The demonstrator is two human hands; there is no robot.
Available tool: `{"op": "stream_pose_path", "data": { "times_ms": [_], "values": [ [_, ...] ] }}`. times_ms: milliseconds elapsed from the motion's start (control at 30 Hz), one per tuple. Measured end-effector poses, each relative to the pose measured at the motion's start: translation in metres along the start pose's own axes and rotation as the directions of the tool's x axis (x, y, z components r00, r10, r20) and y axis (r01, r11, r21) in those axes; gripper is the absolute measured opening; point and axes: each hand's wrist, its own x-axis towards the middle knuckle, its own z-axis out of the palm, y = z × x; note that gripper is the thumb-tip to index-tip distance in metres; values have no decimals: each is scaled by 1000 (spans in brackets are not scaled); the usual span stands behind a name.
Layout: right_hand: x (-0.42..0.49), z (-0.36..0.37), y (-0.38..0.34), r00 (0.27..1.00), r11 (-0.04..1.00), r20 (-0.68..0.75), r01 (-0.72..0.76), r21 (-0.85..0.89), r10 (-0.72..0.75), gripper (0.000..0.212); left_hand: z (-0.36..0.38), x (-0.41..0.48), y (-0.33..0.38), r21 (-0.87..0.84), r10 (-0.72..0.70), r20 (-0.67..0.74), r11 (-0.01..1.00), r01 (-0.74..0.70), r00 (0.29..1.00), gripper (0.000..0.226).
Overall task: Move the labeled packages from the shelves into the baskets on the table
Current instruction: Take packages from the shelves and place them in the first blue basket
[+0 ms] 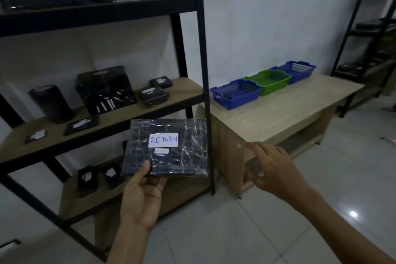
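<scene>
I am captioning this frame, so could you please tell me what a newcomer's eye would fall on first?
First, the flat black plastic-wrapped package with its white handwritten RETURN label, held at centre by the left hand gripping its lower edge. Next, the bright row on the pale wooden table at right: near blue plastic basket, green plastic basket, far blue plastic basket. The blurred right hand holds nothing.

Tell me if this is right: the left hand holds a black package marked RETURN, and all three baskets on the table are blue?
Not all: in the head view the middle basket is green, between the near blue basket and far blue basket on the table. The left hand holds the black package marked RETURN.
</scene>
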Motion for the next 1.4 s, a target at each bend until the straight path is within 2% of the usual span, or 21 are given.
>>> {"op": "stream_pose_path", "data": {
  "times_ms": [267,533,833,1033,1300,1400],
  "values": [
    [4,-14,152,999,999,22,-35,-21,35,67,92,27,-130,-15,-55,-25,998,54,998,25],
    [45,-7,294,996,999,92,25,-39,-21,67,184,67,-246,-90,-68,-126,994,57,990,17],
    [133,65,412,993,999,112,29,-40,-25,64,251,183,-350,-108,-106,-136,990,92,985,26],
    [203,111,471,973,1000,228,21,-13,-18,64,293,280,-388,-163,-158,-225,979,122,962,17],
    [306,182,547,964,997,257,66,42,-75,62,341,406,-441,-139,-133,-345,986,90,929,13],
    [340,213,576,962,990,238,113,85,-130,62,353,449,-464,-107,-79,-422,994,37,903,16]
  ]
}}
